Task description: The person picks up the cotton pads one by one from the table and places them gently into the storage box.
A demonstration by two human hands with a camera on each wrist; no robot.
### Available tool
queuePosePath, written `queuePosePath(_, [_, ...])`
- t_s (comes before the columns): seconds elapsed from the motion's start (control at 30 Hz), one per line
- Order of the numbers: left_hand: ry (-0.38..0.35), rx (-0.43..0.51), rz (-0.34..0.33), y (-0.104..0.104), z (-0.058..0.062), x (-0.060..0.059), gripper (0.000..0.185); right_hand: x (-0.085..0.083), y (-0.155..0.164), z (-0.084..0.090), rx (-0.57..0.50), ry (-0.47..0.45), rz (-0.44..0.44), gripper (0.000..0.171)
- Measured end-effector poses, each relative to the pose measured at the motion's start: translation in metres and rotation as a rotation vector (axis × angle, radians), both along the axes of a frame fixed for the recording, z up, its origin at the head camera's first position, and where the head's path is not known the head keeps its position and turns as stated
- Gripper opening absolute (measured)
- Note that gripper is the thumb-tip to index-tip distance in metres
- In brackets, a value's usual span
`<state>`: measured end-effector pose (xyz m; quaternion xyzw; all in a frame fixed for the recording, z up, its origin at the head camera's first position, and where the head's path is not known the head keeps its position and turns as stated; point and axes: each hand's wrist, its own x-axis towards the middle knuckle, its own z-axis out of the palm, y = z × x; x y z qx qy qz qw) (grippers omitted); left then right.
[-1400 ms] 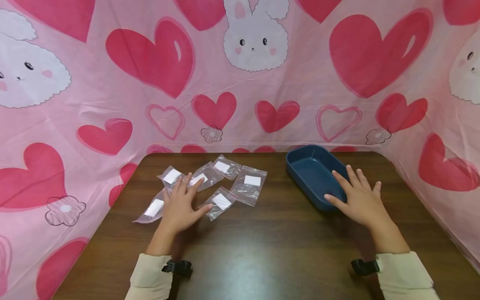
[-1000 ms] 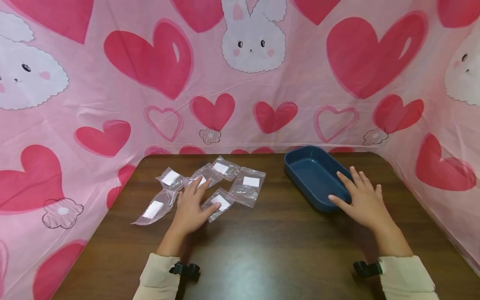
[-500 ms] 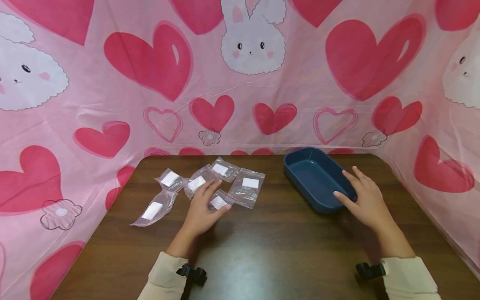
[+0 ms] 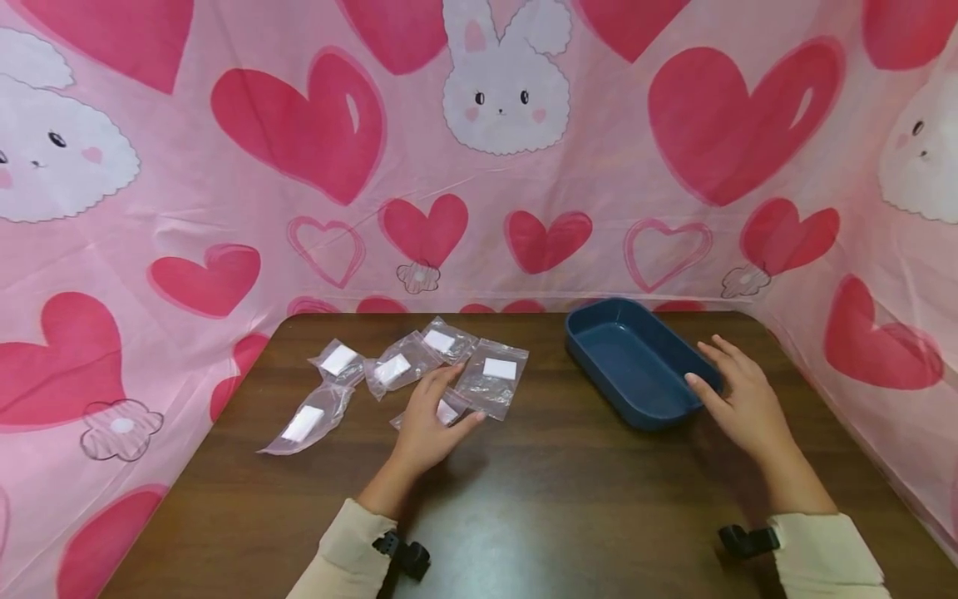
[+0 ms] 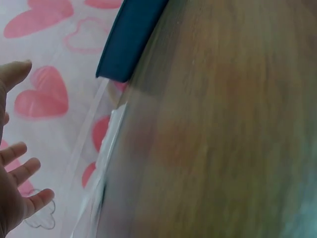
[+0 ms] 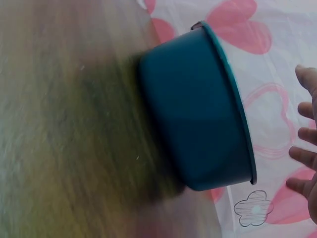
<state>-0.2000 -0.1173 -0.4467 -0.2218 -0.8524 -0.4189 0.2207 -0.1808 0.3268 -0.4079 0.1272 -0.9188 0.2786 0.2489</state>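
Note:
My left hand (image 4: 428,431) hovers, fingers spread, over a small clear zip bag (image 4: 447,413) with a white piece inside, and hides part of it. In the left wrist view the fingers of that hand (image 5: 20,183) hold nothing. Beside the near right end of a dark blue tray (image 4: 629,362) is my right hand (image 4: 748,416), its fingers extended. The right wrist view shows the tray's outer wall (image 6: 198,109) with the right hand (image 6: 307,134) apart from it.
Several more zip bags with white pieces lie at the table's left and middle, among them a flat one (image 4: 497,378) and a far-left one (image 4: 307,424). A pink heart-and-rabbit cloth (image 4: 554,166) stands behind the brown table (image 4: 539,516).
My left hand has moved rightward across the bags, uncovering the left ones. My right hand has shifted slightly right, away from over the tray. Bags and tray appear to stay in place.

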Motion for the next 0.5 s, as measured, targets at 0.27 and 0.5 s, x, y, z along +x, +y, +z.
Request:
queuePosePath(0.27, [0.004,0.019,-0.005,0.017,-0.001,0.0,0.07,-0.002,0.006,-0.006,-0.014,0.008,0.007,0.05])
queuePosePath(0.5, [-0.052,0.142,-0.069,0.032,0.005,0.0,0.061,-0.01,0.009,-0.007,-0.044,-0.012,-0.005,0.047])
